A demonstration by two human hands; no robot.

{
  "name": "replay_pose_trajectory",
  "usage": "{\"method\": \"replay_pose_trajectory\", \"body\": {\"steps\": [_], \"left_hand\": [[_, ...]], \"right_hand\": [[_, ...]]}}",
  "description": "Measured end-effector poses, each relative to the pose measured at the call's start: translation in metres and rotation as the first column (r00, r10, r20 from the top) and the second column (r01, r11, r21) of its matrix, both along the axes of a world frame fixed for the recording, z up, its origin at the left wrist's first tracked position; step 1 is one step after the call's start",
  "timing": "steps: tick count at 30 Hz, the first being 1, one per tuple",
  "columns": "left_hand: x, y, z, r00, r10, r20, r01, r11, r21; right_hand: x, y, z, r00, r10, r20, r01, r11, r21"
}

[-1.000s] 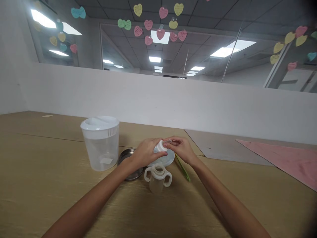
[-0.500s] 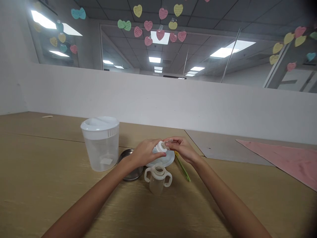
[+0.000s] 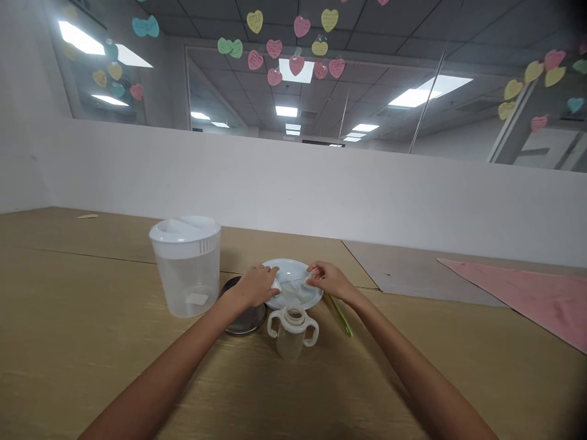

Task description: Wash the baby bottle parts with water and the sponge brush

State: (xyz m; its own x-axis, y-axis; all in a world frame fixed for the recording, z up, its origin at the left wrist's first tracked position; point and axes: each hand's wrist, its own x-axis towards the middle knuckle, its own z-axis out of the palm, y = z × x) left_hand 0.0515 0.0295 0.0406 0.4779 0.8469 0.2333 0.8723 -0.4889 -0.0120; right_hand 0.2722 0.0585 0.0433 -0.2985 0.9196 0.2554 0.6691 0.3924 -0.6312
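My left hand (image 3: pixel 257 286) is closed round a white bottle collar (image 3: pixel 276 286), mostly hidden by the fingers, at the left rim of a white plate (image 3: pixel 288 265). Over the plate's right side, my right hand (image 3: pixel 331 280) pinches a small clear bottle nipple (image 3: pixel 309 278); its lower end is hard to make out. Translucent pieces (image 3: pixel 293 292) lie in the plate. Just in front of it, a baby bottle (image 3: pixel 290 339) with two handles stands upright, its neck uncovered.
Left of the bottle lies a round metal dish (image 3: pixel 247 322), partly behind my left forearm. A lidded clear bucket (image 3: pixel 187 275) stands farther left. A green-handled brush or stick (image 3: pixel 342 319) lies right of the plate. Pink cloth (image 3: pixel 541 296) covers the far right, below a white wall (image 3: pixel 293 183).
My hands have moved apart, the left with the collar and the right with the nipple, which were together before. The plate between them now shows. The bottle has not moved.
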Motion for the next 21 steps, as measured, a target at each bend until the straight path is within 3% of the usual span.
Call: {"method": "replay_pose_trajectory", "body": {"steps": [5,9,13,17,19,21], "left_hand": [[-0.003,0.006,-0.011,1.000,-0.001,-0.021,-0.001,0.997,-0.074],[-0.004,0.004,-0.001,1.000,-0.020,-0.004,0.019,0.996,-0.085],[-0.013,-0.007,0.035,0.992,-0.028,0.122,0.018,0.996,0.089],[-0.043,-0.029,0.081,0.947,-0.068,0.313,-0.023,0.961,0.276],[-0.064,-0.041,0.098,0.926,-0.006,0.377,-0.133,0.930,0.342],[-0.087,-0.049,0.108,0.884,0.137,0.447,-0.332,0.857,0.394]], "right_hand": [[-0.003,0.000,-0.012,0.989,-0.001,0.148,-0.006,0.999,0.042],[-0.002,0.000,-0.013,0.976,-0.023,0.219,0.006,0.997,0.079],[-0.002,0.002,-0.007,0.968,-0.107,0.227,0.078,0.988,0.133],[0.001,0.003,0.002,0.953,-0.205,0.222,0.165,0.969,0.183],[0.005,0.004,0.007,0.943,-0.244,0.225,0.201,0.959,0.199],[0.012,0.007,0.011,0.926,-0.297,0.233,0.250,0.945,0.210]]}}
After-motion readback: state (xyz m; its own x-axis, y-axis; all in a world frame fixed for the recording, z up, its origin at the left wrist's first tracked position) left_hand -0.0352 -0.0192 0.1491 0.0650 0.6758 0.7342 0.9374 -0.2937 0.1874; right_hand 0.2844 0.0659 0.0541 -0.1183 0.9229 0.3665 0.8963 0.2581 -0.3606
